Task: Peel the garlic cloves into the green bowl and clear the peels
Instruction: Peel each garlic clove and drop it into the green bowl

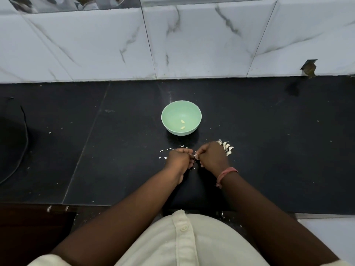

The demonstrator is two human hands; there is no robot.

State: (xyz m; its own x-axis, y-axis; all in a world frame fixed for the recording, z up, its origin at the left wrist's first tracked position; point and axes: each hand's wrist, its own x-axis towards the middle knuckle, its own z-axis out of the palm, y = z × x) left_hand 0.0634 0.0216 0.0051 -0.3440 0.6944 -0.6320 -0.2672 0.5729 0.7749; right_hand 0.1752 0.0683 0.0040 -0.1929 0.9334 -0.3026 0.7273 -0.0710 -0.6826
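Observation:
A green bowl [181, 106] stands on the black counter [115, 150] with two peeled garlic cloves [182, 124] in it. Just in front of the bowl, my left hand [178, 159] and my right hand [211, 157] meet with curled fingers, both pinching one small garlic clove [195, 156] between them; most of the clove is hidden. Unpeeled garlic cloves [227, 147] lie in a small heap behind my right hand. Loose white peels [166, 150] lie to the left of my left hand.
White flecks of peel are scattered over the dark counter. A marble-tiled wall [172, 41] rises behind the bowl. A dark rounded object with a cable [13, 141] sits at the left edge. The counter's front edge runs near my body.

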